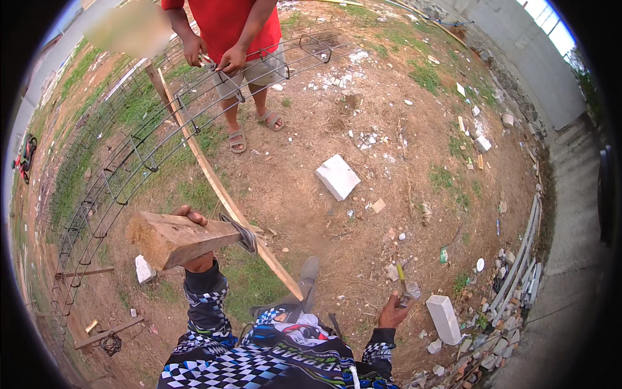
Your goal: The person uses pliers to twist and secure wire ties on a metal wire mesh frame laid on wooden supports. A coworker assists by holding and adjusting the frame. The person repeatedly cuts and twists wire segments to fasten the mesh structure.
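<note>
My left hand (201, 262) is wrapped round a thick wooden post (188, 240), its cut end pointing up and to the left. Loops of wire (247, 237) bind the post to a long, thin wooden plank (214, 178). In my right hand (392, 312), low on the right, is a tool with a yellow-green handle (402, 277). Its greyish part by the fingers is too small to make out. Beyond the plank, a long cage of steel bars and stirrups (152, 159) runs toward a person in a red shirt (223, 29), whose hands are at the bars.
A white block (338, 177) lies on the dirt ahead, and another (444, 319) stands near my right hand. Rubble and pale pipes (518, 259) line the concrete wall (531, 58) on the right. Wood pieces and a wire coil (111, 343) lie lower left.
</note>
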A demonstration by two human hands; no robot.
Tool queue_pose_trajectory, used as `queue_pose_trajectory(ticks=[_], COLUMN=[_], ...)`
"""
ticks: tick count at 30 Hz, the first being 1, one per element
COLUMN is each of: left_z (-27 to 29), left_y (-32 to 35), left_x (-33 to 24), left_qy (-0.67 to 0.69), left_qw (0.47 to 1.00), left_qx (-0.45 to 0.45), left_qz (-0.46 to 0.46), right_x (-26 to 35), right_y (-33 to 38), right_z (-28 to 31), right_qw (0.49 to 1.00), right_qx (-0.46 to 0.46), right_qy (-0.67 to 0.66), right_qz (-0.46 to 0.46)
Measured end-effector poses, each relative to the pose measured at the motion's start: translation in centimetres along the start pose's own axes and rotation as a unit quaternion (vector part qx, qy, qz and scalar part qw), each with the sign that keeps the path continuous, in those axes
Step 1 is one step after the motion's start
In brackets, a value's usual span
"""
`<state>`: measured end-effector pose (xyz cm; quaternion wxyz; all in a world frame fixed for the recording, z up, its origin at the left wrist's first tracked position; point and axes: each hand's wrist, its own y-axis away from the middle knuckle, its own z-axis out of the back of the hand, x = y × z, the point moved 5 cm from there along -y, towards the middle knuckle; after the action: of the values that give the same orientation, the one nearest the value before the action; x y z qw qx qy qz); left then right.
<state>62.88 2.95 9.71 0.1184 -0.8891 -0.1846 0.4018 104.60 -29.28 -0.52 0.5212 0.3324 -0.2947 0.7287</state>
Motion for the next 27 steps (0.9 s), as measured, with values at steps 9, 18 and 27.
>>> queue_pose_trajectory(ticks=[9, 18, 27], left_z=[-2.5, -6.0, -3.5], left_y=[1.4, 1.4, 1.4], left_x=[-1.6, -1.9, -2.2], left_qy=[-0.132, -0.025, -0.083], left_qw=[0.989, 0.984, 0.984], left_qx=[-0.061, -0.169, -0.152], left_qz=[-0.016, 0.053, -0.044], right_x=[8.9, 31.6, 35.1], right_y=[-6.9, 4.7, 15.6], right_z=[-15.6, -29.0, -40.8], right_qw=[0.887, 0.662, 0.478], right_qx=[0.412, 0.618, 0.683], right_qy=[0.057, -0.247, -0.158], right_qz=[0.198, 0.346, 0.53])
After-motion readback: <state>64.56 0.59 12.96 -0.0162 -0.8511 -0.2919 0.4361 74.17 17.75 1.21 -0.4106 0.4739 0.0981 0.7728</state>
